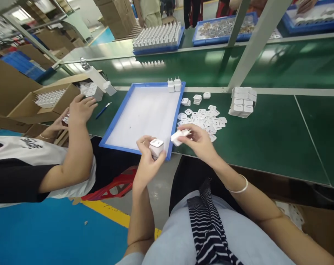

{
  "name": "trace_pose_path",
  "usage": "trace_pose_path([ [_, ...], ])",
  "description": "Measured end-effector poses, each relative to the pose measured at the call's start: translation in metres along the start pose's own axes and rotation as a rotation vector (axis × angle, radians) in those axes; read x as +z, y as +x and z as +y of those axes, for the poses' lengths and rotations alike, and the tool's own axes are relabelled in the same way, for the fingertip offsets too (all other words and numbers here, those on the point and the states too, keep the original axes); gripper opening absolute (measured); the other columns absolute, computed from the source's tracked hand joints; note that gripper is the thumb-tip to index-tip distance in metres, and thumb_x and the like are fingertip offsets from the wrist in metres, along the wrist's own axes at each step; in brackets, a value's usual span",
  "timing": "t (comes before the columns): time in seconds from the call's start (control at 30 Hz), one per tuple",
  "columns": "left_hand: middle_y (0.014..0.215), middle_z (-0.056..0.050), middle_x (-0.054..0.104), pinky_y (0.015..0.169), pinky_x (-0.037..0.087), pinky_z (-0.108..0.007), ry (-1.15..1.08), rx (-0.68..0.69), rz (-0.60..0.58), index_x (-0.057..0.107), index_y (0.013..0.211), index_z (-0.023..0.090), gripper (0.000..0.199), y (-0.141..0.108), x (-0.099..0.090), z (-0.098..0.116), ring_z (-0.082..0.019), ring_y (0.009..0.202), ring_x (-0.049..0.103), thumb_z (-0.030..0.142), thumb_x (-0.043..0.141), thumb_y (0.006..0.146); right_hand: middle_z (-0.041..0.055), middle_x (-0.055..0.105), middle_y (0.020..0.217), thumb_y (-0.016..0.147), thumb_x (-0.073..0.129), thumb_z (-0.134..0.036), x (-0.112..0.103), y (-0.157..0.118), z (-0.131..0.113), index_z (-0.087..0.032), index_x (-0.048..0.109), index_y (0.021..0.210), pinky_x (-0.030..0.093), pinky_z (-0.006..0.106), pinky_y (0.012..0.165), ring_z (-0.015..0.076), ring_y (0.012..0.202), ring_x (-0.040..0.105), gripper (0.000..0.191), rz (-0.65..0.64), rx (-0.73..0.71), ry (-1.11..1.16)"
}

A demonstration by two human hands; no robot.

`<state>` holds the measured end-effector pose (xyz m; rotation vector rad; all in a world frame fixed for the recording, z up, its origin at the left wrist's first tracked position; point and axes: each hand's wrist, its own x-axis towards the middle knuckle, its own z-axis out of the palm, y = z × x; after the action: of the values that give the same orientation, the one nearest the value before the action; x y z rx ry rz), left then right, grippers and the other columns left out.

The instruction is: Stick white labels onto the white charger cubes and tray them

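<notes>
My left hand (147, 162) is closed around a white charger block (156, 145), whose face with a small slot points up. In my right hand (197, 141) is a second white charger block (178, 137), gripped between thumb and fingers and tilted. Both hands are over the near right corner of a blue-rimmed tray (116, 125) with a white lining. At the tray's far right corner two white plug chargers (174, 85) stand with pins up. Right of the tray lies a loose heap of flat white cover pieces (204, 119), just beyond my right hand.
A bundled block of white chargers (242, 102) stands on the green bench (280, 136) at right. To the left, a co-worker's hand (82, 108) is near a cardboard box (70, 94) and a blue pen-like tool (103, 110). A metal post (255, 40) rises behind; filled trays (157, 36) stand beyond.
</notes>
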<state>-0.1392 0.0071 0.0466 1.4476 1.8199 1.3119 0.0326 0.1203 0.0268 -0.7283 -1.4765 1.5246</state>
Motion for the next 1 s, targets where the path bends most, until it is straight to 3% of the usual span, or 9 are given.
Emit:
trace_pose_path([
  [0.07, 0.116, -0.005, 0.057, 0.080, 0.050, -0.026, 0.234, -0.064, -0.002, 0.048, 0.122, 0.022, 0.037, 0.003, -0.013, 0.000, -0.015, 0.094, 0.062, 0.025, 0.063, 0.089, 0.0054, 0.069, 0.113, 0.085, 0.075, -0.025, 0.016, 0.016, 0.005, -0.024, 0.066, 0.128, 0.052, 0.034, 0.086, 0.0206, 0.099, 0.064, 0.044, -0.044, -0.148, -0.237],
  [0.17, 0.122, -0.007, 0.060, 0.085, 0.049, -0.031, 0.496, -0.143, -0.109, 0.059, 0.124, 0.023, 0.037, 0.011, -0.020, 0.005, -0.018, 0.094, 0.065, 0.031, 0.064, 0.089, 0.0066, 0.068, 0.116, 0.089, 0.071, -0.019, 0.032, 0.033, 0.012, -0.026, 0.048, 0.149, 0.051, 0.038, 0.092, 0.0232, 0.102, 0.063, 0.064, -0.111, -0.226, -0.485],
  [0.3, 0.118, -0.013, 0.069, 0.085, 0.048, -0.036, 0.747, -0.274, -0.220, 0.057, 0.135, 0.018, 0.052, 0.024, -0.011, 0.011, -0.030, 0.105, 0.068, 0.037, 0.065, 0.087, 0.0104, 0.070, 0.116, 0.093, 0.067, -0.018, 0.043, 0.040, 0.018, -0.019, 0.051, 0.144, 0.049, 0.044, 0.098, 0.0267, 0.104, 0.064, 0.054, -0.305, -0.231, -0.729],
  [0.43, 0.103, -0.017, 0.074, 0.075, 0.047, -0.036, 0.884, -0.353, -0.196, 0.058, 0.125, 0.012, 0.046, 0.032, 0.005, 0.016, -0.036, 0.101, 0.070, 0.043, 0.059, 0.091, 0.0139, 0.071, 0.121, 0.098, 0.060, -0.017, 0.046, 0.038, 0.019, -0.014, 0.057, 0.137, 0.049, 0.043, 0.098, 0.0283, 0.108, 0.064, 0.039, -0.418, -0.226, -0.815],
  [0.57, 0.094, -0.018, 0.073, 0.070, 0.045, -0.037, 0.968, -0.349, -0.172, 0.062, 0.109, 0.014, 0.034, 0.029, 0.018, 0.024, -0.037, 0.092, 0.072, 0.043, 0.053, 0.094, 0.0140, 0.072, 0.118, 0.105, 0.049, -0.020, 0.046, 0.038, 0.019, -0.013, 0.055, 0.137, 0.049, 0.040, 0.095, 0.0259, 0.106, 0.066, 0.034, -0.407, -0.224, -0.822],
  [0.67, 0.090, -0.016, 0.073, 0.069, 0.046, -0.039, 0.963, -0.331, -0.159, 0.060, 0.115, 0.016, 0.036, 0.022, 0.023, 0.026, -0.037, 0.088, 0.072, 0.044, 0.047, 0.097, 0.0122, 0.072, 0.118, 0.106, 0.049, -0.024, 0.046, 0.040, 0.019, -0.014, 0.061, 0.125, 0.046, 0.036, 0.096, 0.0240, 0.106, 0.066, 0.024, -0.408, -0.227, -0.822],
  [0.87, 0.092, -0.010, 0.070, 0.074, 0.051, -0.039, 0.906, -0.402, -0.044, 0.041, 0.147, 0.019, 0.085, 0.012, 0.026, 0.010, -0.038, 0.095, 0.073, 0.053, 0.075, 0.077, 0.0088, 0.074, 0.095, 0.105, 0.053, -0.040, 0.048, 0.043, 0.018, -0.013, 0.061, 0.113, 0.043, 0.031, 0.080, 0.0223, 0.089, 0.068, 0.029, -0.372, -0.178, -0.815],
  [1.0, 0.107, -0.016, 0.071, 0.081, 0.051, -0.045, 0.867, -0.415, -0.037, 0.040, 0.145, 0.014, 0.078, 0.010, 0.027, 0.010, -0.041, 0.103, 0.071, 0.059, 0.062, 0.085, 0.0066, 0.075, 0.092, 0.104, 0.054, -0.042, 0.047, 0.045, 0.015, -0.015, 0.062, 0.110, 0.041, 0.030, 0.079, 0.0212, 0.088, 0.069, 0.029, -0.371, -0.158, -0.804],
])
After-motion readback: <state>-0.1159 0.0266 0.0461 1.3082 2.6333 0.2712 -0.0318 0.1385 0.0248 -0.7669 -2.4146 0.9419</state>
